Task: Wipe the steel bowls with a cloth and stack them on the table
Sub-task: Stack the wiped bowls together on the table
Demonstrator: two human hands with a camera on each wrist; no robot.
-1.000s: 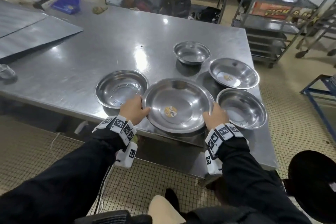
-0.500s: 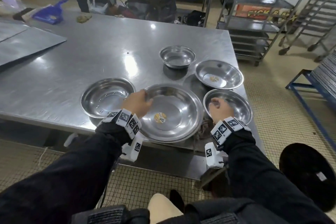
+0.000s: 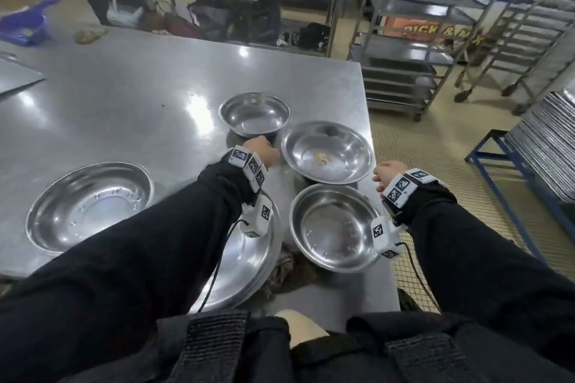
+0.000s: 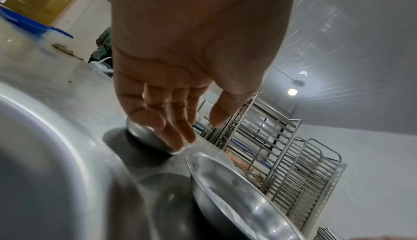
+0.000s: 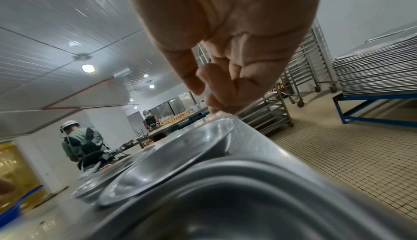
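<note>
Black sleeves (image 3: 124, 258), white wristbands (image 3: 249, 163) w/ b&w square markers, white cam boxes (image 3: 384, 238) + black cables.

An orange sign (image 3: 435, 33) on the shelf rack (image 3: 413, 50), well beyond the fingers of both hands, carries blurred yellow letters that seem to read "PICK & MIX". The bowl (image 3: 328, 154) lying between the two hands has a small sticker (image 3: 322, 158) on its bottom, and its print is too small to read. The square markers on the wrist bands carry patterns, not words.
</note>
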